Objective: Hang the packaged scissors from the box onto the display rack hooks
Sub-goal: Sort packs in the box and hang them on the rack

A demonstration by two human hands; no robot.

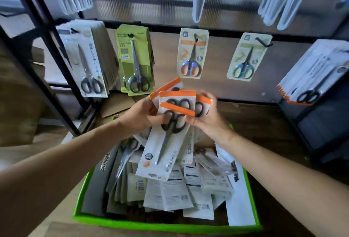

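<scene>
Several fanned orange-topped white scissors packs (pixel 166 153) sit clamped in left hand (pixel 139 117) and right hand (pixel 206 121) fingers.

Both bare arms are stretched forward and meet at the fan of scissor packs (pixel 168 153). The left hand (pixel 138 117) clasps the fan's left edge, its thumb laid across the front by the black handles and its fingers curled behind. The right hand (pixel 206 118) grips the fan's right edge, thumb tip pressed on the front pack, fingers wrapped over the upper right corner. The left forearm (pixel 66 158) comes in from the fan's lower left, the right forearm (pixel 273 163) from its lower right.
</scene>
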